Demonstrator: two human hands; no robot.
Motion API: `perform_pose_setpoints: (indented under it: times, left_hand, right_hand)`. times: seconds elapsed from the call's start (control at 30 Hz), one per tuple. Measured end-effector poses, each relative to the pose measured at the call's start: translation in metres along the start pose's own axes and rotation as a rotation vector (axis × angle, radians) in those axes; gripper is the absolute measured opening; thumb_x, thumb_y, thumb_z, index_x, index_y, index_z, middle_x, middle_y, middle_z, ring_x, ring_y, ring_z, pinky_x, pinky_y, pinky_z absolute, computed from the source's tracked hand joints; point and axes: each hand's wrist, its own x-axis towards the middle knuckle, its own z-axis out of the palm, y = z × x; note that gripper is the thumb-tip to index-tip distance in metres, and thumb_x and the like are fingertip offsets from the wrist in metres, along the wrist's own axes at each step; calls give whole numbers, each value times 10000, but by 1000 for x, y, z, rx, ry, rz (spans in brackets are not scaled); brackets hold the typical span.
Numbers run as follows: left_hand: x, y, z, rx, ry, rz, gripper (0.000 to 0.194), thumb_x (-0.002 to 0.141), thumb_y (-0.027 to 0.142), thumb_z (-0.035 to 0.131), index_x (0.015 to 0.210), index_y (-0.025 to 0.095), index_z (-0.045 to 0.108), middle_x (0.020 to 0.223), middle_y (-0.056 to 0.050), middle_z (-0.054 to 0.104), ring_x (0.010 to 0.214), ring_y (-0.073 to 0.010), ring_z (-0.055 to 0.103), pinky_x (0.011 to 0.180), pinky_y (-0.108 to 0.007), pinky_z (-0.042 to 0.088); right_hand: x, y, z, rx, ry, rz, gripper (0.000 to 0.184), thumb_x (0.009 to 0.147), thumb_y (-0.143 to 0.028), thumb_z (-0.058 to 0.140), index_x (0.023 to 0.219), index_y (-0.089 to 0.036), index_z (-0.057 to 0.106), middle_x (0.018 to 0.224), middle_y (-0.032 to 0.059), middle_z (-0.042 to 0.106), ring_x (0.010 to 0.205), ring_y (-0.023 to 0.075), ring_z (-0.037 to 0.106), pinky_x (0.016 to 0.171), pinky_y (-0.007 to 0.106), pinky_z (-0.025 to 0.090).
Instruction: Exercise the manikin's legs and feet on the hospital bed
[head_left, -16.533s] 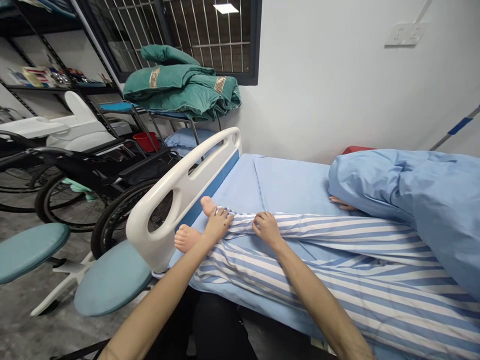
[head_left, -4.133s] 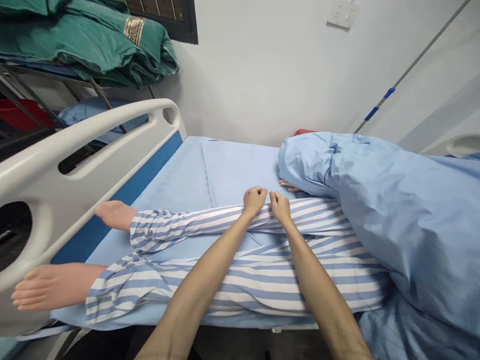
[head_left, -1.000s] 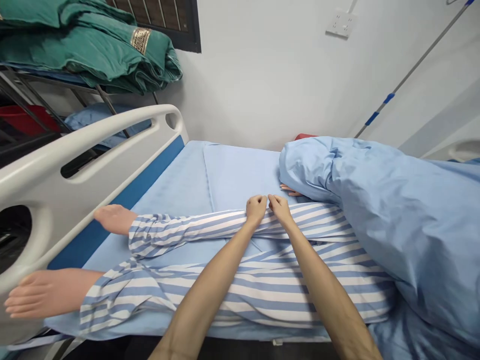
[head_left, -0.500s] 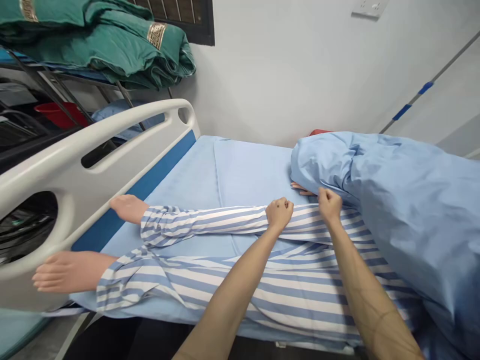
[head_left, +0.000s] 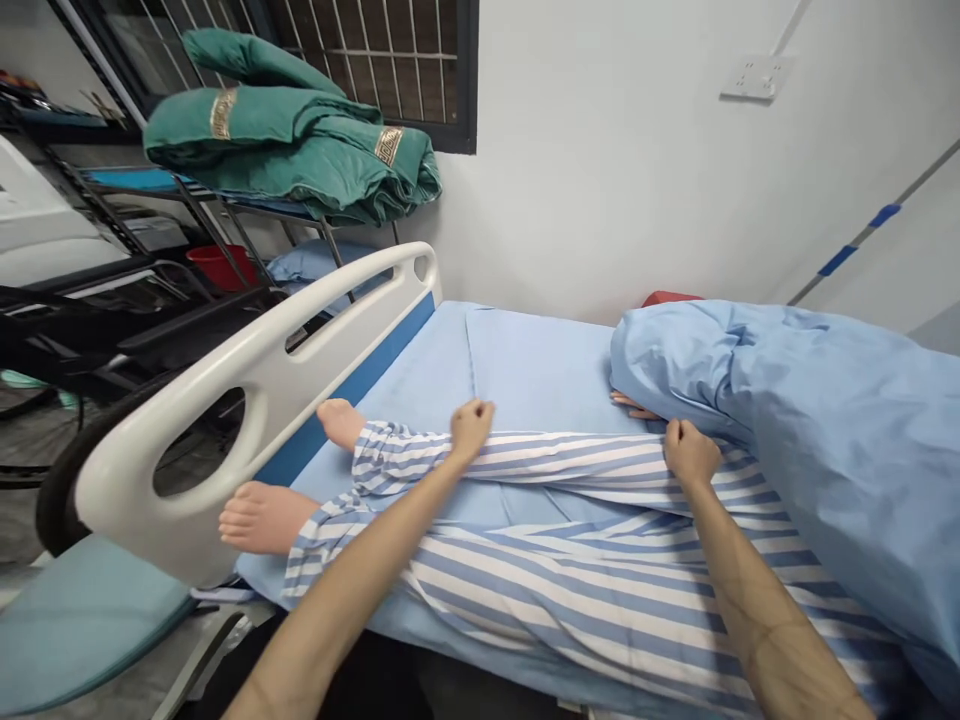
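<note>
The far leg [head_left: 577, 460] is laid on the bed [head_left: 540, 370]; the left hand [head_left: 471, 428] is fisted at its shin, the right hand [head_left: 691, 450] at its thigh, nothing being seen in either; the leg could be jarred by too hard a knock

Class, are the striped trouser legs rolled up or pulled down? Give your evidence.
Pulled down: the striped trousers run to about the ankles of both legs, with wrinkled cuffs; bare feet show beyond them.
</note>
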Motion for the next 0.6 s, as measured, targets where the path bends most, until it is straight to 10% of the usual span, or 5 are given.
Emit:
perform_pose_setpoints:
  times: [0.1, 0.23, 0.6]
  left_hand:
    - [17, -53, -56, 212, 68, -61, 300, 809, 311, 394, 550, 200, 498, 568, -2, 565, 613, -129, 495, 605, -232, 307]
    - [16, -89, -74, 484, -18, -67, 296, 826, 317, 394, 664, 210, 617, 721, -55, 676, 726, -182, 580, 620, -259, 303]
    - [12, -91, -70, 514, -72, -69, 353, 871, 352, 366, 836, 208, 687, 846, -98, 703, 795, -219, 626, 656, -276, 352]
  right_hand:
    - [4, -7, -8, -58, -148, 22, 401, 914, -347, 357, 952, -136, 696, 857, 212, 686, 743, 278, 641, 624, 345, 382]
    - [-3, -43, -18, -75, -274, -107, 316, 882, -282, 418, 932, -126, 688, 887, 210, 681, 788, 265, 647, 654, 328, 402]
    - [-177, -308, -4, 801, -374, -718, 383, 877, -377, 402, 529, -219, 425, 495, -29, 451, 498, 122, 365, 531, 254, 238]
